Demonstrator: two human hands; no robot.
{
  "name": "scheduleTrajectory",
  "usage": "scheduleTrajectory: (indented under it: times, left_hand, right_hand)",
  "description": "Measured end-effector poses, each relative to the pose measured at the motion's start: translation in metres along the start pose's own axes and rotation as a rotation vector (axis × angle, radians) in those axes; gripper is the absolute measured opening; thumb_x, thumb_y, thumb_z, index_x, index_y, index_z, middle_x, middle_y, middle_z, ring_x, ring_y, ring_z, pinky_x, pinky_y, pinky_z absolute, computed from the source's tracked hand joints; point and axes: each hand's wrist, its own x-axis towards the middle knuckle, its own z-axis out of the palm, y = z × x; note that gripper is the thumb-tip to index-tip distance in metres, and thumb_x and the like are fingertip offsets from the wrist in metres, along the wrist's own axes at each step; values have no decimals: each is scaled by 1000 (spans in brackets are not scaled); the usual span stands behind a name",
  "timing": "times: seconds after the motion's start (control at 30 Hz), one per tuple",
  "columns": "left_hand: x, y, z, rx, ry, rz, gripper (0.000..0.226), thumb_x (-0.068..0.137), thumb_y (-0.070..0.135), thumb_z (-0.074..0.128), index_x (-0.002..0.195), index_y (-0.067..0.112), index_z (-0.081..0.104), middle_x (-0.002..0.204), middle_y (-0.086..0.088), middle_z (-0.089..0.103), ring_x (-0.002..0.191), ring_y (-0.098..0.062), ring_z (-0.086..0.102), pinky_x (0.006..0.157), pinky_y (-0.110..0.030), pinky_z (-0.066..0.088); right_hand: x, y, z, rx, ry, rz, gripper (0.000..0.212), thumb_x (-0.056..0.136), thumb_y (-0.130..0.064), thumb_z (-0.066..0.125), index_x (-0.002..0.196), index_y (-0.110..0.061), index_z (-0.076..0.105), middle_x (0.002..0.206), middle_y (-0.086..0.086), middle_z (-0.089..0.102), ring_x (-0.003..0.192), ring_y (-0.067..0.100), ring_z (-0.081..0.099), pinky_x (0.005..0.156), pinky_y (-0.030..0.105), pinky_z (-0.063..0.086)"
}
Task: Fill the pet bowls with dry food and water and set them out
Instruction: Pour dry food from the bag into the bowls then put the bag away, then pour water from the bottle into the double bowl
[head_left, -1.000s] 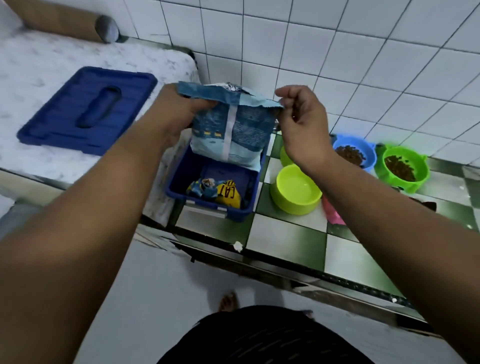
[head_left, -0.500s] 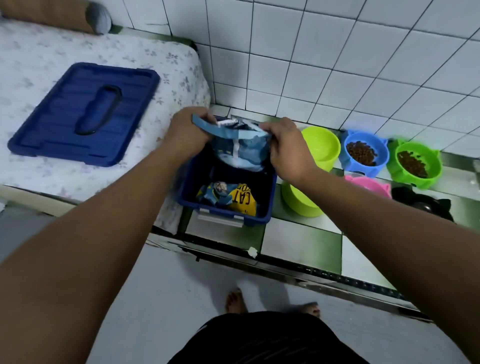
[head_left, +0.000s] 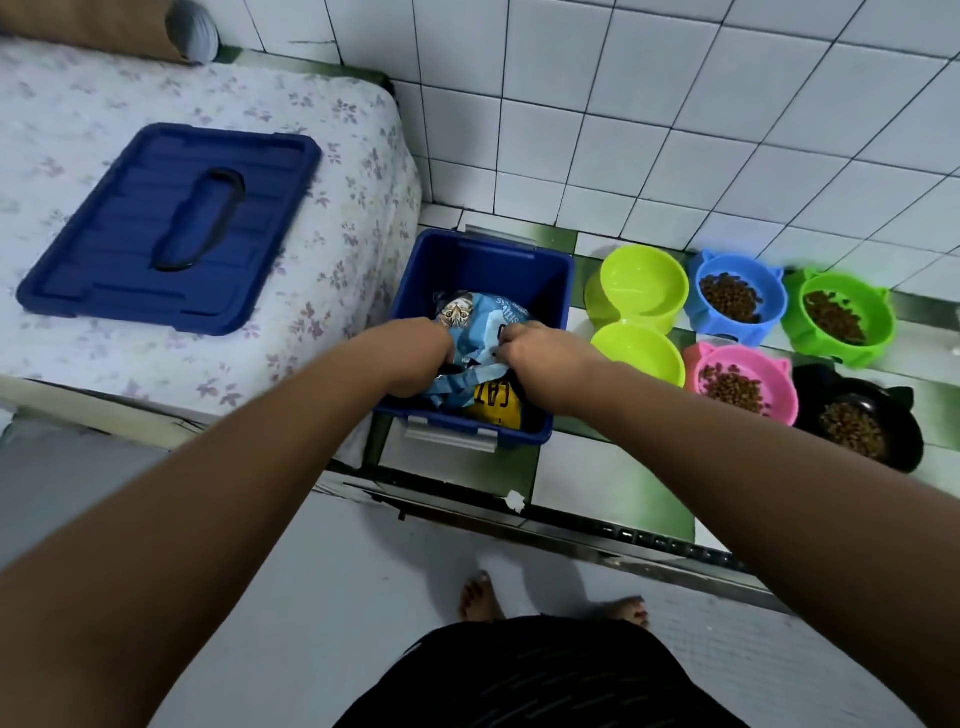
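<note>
— Where are your hands right now?

— Both down inside the blue storage bin (head_left: 550, 291) on the checkered floor. My left hand (head_left: 415, 358) is closed on the near-left part of the light blue cat food bag (head_left: 475, 322), and my right hand (head_left: 535, 358) is curled tight on its crumpled top edge. The bag sits low in the bin, on top of a yellow packet (head_left: 493, 405) at the near side.

— And the bowls?

— All on the floor to the right of the bin. Two lime bowls with no food in them: the far lime bowl (head_left: 641, 286) and the near lime bowl (head_left: 641, 353), touching or nearly so. Whether there is water in them, I can't tell. Right of those, the blue bowl (head_left: 732, 296) and the green bowl (head_left: 841, 317) along the tiled wall, both with kibble. Nearer me, the pink bowl (head_left: 737, 382) and the black bowl (head_left: 857, 423), also with kibble.

— The bin's cover?

— The blue lid (head_left: 171, 228) lies flat on the flowered mattress (head_left: 337, 156) to the left, well apart from the bin.
</note>
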Motion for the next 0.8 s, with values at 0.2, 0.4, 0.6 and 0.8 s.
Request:
scheduleTrajectory:
  times: [0.2, 0.4, 0.6, 0.8]
  left_hand:
    - [6, 10, 1, 94, -71, -76, 38, 97, 4, 55, 133, 14, 63, 130, -12, 60, 115, -32, 55, 97, -44, 52]
    - [2, 27, -10, 32, 134, -131, 44, 94, 8, 58, 136, 21, 54, 131, -11, 56, 119, -35, 49, 94, -45, 48]
    - [1, 57, -35, -380, 436, -85, 14, 101, 21, 49, 110, 19, 60, 109, -5, 62, 95, -25, 59, 86, -49, 53]
    - [8, 87, -58, -586, 599, 27, 21, 98, 20, 59, 118, 19, 65, 96, 1, 66, 91, -17, 61, 85, -37, 51]
  right_hand:
    - [7, -3, 0, -112, -98, -11, 49, 93, -19, 57, 141, -18, 49, 137, 10, 53, 121, 30, 55, 100, 44, 50]
    - [-2, 2, -4, 276, 35, 57, 52, 80, -19, 64, 131, -15, 54, 126, 9, 55, 117, 27, 52, 101, 41, 48]
    - [-18, 13, -15, 662, 332, 89, 32, 80, -26, 68, 109, -15, 60, 103, 4, 56, 99, 20, 54, 94, 36, 47]
    - [-45, 38, -19, 901, 619, 283, 16, 79, -14, 62, 94, -10, 63, 92, 5, 66, 84, 25, 63, 76, 37, 53]
